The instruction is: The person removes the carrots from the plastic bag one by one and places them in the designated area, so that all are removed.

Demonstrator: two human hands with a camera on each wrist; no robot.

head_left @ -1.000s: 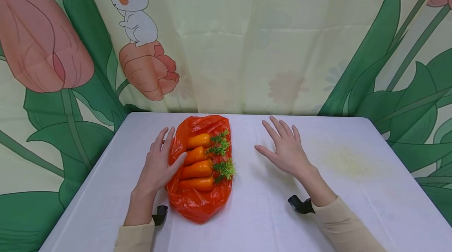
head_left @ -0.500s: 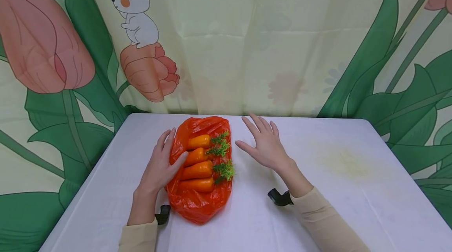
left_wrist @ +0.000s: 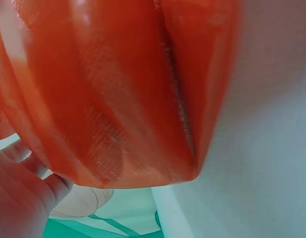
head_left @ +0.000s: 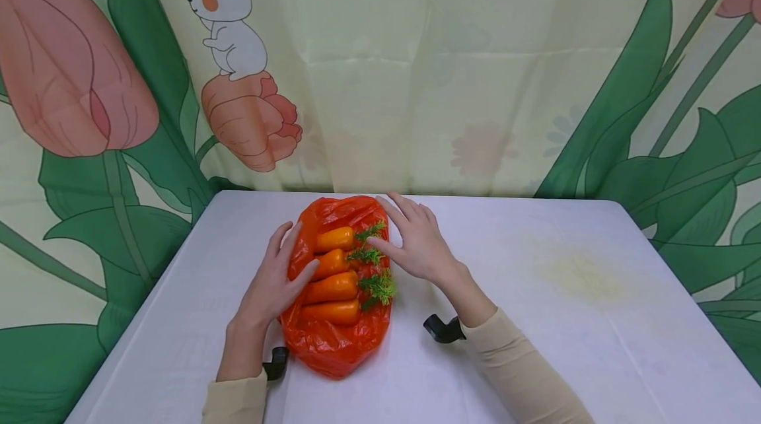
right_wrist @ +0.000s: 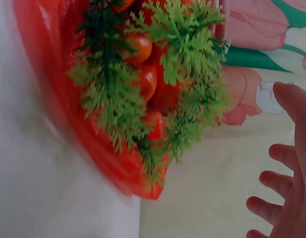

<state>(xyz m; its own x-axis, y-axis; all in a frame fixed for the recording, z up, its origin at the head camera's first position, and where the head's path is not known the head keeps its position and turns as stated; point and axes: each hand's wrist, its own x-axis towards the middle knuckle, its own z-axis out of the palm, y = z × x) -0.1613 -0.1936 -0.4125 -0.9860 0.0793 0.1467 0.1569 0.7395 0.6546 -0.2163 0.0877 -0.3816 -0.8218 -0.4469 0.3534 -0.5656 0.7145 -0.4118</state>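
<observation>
A red plastic bag (head_left: pixel 337 354) lies on the table left of the middle, with several orange toy carrots (head_left: pixel 333 286) in a column on it. Their green leafy tops (head_left: pixel 378 286) point right. My left hand (head_left: pixel 270 285) is at the bag's left side, fingers spread and thumb reaching over the bag toward the carrots. In the left wrist view, its fingers are right at the wall of the bag (left_wrist: pixel 118 124). My right hand (head_left: pixel 416 246) is over the bag's upper right edge, thumb overlapping the leaves. The right wrist view shows its fingers spread, holding nothing, beside the leaves (right_wrist: pixel 187 44).
A white cloth covers the table (head_left: pixel 535 345), with a faint yellowish stain (head_left: pixel 585 275) on its right side. Behind the far edge hangs a curtain (head_left: pixel 380 80) printed with tulips and a rabbit. Black curved mounts (head_left: pixel 442 329) sit at both wrists.
My right hand has moved left across the table to the bag's upper right edge. My left hand has shifted slightly right along the bag's left side. The bag and carrots stay in place.
</observation>
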